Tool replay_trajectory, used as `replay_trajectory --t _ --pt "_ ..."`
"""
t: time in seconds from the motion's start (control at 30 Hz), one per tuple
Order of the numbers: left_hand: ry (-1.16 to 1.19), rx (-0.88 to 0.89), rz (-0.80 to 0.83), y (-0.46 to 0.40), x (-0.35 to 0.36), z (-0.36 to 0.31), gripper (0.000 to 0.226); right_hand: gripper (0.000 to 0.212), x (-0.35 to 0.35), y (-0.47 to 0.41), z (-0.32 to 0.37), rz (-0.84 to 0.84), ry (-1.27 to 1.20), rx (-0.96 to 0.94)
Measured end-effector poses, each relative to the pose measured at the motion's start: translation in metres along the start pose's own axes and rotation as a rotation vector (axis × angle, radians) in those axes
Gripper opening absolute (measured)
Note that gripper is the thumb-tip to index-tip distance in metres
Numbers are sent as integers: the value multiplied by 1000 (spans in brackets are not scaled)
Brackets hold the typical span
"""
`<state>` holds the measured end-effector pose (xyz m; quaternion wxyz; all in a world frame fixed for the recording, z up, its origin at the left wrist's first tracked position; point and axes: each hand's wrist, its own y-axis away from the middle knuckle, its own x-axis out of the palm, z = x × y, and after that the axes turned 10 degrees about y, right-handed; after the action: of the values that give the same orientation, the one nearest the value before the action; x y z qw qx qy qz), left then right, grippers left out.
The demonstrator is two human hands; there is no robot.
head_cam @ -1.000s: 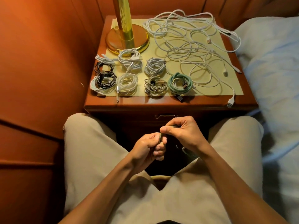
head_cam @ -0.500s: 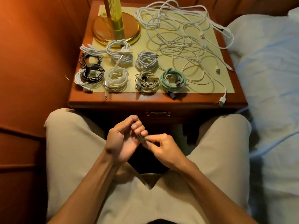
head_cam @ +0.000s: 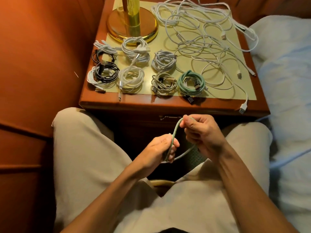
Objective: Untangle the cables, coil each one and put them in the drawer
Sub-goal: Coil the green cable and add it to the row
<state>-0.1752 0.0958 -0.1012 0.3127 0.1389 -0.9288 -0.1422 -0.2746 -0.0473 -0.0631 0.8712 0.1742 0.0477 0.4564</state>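
Note:
A green braided cable (head_cam: pixel 175 132) arcs between both hands above my lap. My left hand (head_cam: pixel 161 147) grips its lower loops, fingers curled round them. My right hand (head_cam: pixel 200 130) pinches the upper bend, and the cable runs on below it toward my right thigh. Several coiled cables lie in rows on the nightstand (head_cam: pixel 168 105), among them a green coil (head_cam: pixel 191 83), a beige coil (head_cam: pixel 163 83) and a black coil (head_cam: pixel 105 73). A tangle of white cables (head_cam: pixel 202 39) covers the back right of the top. The drawer's handle (head_cam: pixel 170 117) shows below the front edge; the drawer is closed.
A brass lamp base (head_cam: pixel 133 24) stands at the nightstand's back left. Orange-brown padded wall panels (head_cam: pixel 38 64) rise on the left. A bed with pale sheets (head_cam: pixel 286 98) lies on the right. One white plug (head_cam: pixel 243 108) hangs over the front right edge.
My right hand has risen and pulled away from the left, drawing out an arc of green cable. The left hand has closed round the loops. The view has tilted slightly.

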Motion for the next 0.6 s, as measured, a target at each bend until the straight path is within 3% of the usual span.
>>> replay_trajectory --t 0.17,0.33,0.43,0.5,0.6 --pt "9 -16 38 -3 -1 -7 26 29 8 -17 -17 -121 -14 103" --pt "565 6 -86 -2 -9 -13 32 31 21 -20 -37 -126 183 198" --pt "863 87 -260 -4 -13 -15 35 30 33 -17 -52 -14 421 179" --pt "930 147 -387 -5 -16 -15 31 29 40 -12 -57 110 617 156" --pt "860 247 -538 -8 -21 -13 25 23 43 -2 -51 391 539 213"
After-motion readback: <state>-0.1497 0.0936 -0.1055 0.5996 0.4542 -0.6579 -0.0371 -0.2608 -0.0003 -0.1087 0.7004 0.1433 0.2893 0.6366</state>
